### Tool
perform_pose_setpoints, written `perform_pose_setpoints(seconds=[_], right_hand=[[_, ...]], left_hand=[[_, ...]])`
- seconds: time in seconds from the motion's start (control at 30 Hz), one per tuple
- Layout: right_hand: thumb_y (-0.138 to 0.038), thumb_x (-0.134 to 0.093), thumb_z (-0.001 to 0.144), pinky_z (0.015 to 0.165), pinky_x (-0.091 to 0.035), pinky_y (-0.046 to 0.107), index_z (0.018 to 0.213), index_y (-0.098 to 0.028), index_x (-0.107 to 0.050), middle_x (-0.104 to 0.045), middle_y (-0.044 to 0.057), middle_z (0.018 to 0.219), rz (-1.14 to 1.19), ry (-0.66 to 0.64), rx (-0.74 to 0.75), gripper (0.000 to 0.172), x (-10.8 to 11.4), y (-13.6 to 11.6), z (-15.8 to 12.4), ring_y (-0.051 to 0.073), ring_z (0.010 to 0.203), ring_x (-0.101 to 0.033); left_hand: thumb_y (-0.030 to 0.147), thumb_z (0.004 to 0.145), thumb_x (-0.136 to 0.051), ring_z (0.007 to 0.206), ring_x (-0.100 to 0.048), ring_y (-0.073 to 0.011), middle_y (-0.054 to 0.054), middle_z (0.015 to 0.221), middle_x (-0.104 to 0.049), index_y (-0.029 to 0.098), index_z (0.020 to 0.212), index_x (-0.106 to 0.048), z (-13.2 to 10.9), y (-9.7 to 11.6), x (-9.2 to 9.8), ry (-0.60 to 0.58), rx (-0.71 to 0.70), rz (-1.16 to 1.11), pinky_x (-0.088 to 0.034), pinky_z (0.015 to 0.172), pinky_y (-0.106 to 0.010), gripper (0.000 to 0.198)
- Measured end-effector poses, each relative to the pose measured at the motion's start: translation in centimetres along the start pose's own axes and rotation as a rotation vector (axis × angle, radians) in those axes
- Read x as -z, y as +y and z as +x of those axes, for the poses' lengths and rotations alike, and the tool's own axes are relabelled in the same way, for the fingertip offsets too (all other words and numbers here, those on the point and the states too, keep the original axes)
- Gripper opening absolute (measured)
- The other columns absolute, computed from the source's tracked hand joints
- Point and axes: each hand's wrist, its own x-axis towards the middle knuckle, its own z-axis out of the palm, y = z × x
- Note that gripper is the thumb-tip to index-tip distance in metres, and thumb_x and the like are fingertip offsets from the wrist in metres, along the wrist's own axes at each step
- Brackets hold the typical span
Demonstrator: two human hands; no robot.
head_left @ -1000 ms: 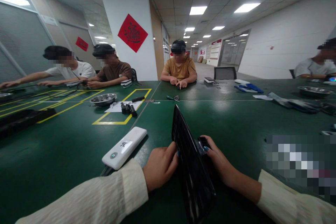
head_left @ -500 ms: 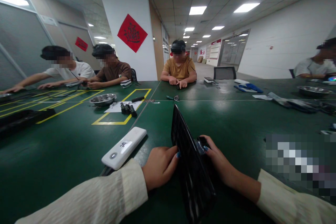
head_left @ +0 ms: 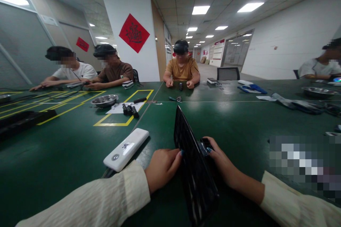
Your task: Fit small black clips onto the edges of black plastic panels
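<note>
A flat, glossy black panel [head_left: 193, 163] stands nearly on edge on the green table [head_left: 255, 127], its face turned to my left. My left hand [head_left: 163, 168] is closed at the panel's left face, thumb and curled fingers pressed against it; what the fingertips grip there is hidden. On the other side my right hand [head_left: 222, 163] is wrapped around a small black fitting [head_left: 205, 145] that sits at the back of the panel. Beside my left wrist lies a white power bank [head_left: 126, 150] with a handwritten label.
Ahead lie pliers [head_left: 174, 99], several black cylindrical parts [head_left: 130, 110] on white paper, and a metal bowl [head_left: 104, 101]. Yellow tape [head_left: 112, 125] marks the table. Another bowl [head_left: 319, 92] and gloves [head_left: 295, 104] lie right. A person [head_left: 182, 65] sits opposite; others sit left and right.
My hands and the panel hold almost the same pose. The person opposite has moved their hands apart, with a small dark object between them. The far-left person has drawn an arm in.
</note>
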Motion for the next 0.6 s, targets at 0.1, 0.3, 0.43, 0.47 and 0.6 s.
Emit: perform_pose_setpoints(seconds=[0.1, 0.3, 0.43, 0.47, 0.6], right_hand=[[-0.055, -0.045, 0.081, 0.069, -0.044, 0.031, 0.115, -0.025, -0.040, -0.057, 0.004, 0.097, 0.003, 0.009, -0.007, 0.046, -0.10, -0.28, -0.10, 0.020, 0.082, -0.055], [-0.054, -0.046, 0.082, 0.068, -0.045, 0.030, 0.116, -0.027, -0.037, -0.057, 0.002, 0.091, 0.035, 0.007, -0.044, 0.044, -0.16, 0.22, 0.14, 0.020, 0.081, -0.056], [-0.054, -0.045, 0.082, 0.069, -0.045, 0.031, 0.115, -0.026, -0.039, -0.057, 0.002, 0.092, 0.021, 0.006, -0.014, 0.044, -0.12, 0.08, 0.13, 0.019, 0.081, -0.056], [-0.054, -0.044, 0.082, 0.068, -0.045, 0.030, 0.115, -0.025, -0.039, -0.057, 0.002, 0.092, 0.013, 0.006, -0.008, 0.044, -0.12, -0.04, 0.07, 0.019, 0.080, -0.056], [-0.056, -0.044, 0.082, 0.061, -0.043, 0.028, 0.117, -0.026, -0.037, -0.056, 0.003, 0.093, 0.001, 0.004, -0.023, 0.046, -0.09, -0.22, -0.07, 0.018, 0.075, -0.055]], left_hand=[[0.031, 0.094, -0.022, 0.054, -0.055, -0.0140, -0.002, 0.063, -0.059, 0.017, 0.080, -0.053, 0.00, -0.11, -0.18, 0.018, 0.021, 0.005, -0.036, 0.055, -0.023, 0.038], [0.031, 0.094, -0.023, 0.055, -0.056, -0.0150, -0.003, 0.064, -0.059, 0.017, 0.080, -0.052, -0.03, -0.28, -0.35, 0.033, 0.012, 0.020, -0.037, 0.054, -0.024, 0.035], [0.030, 0.094, -0.022, 0.056, -0.057, -0.0154, -0.003, 0.066, -0.060, 0.018, 0.083, -0.051, -0.19, -0.26, -0.37, 0.033, -0.010, 0.007, -0.038, 0.056, -0.025, 0.033], [0.030, 0.094, -0.022, 0.056, -0.057, -0.0156, -0.003, 0.066, -0.059, 0.018, 0.084, -0.051, -0.23, -0.26, -0.37, 0.033, -0.013, 0.007, -0.038, 0.056, -0.025, 0.033], [0.031, 0.094, -0.020, 0.057, -0.056, -0.0162, -0.003, 0.065, -0.059, 0.018, 0.084, -0.050, -0.27, -0.24, -0.32, 0.037, -0.025, 0.005, -0.038, 0.056, -0.026, 0.034]])
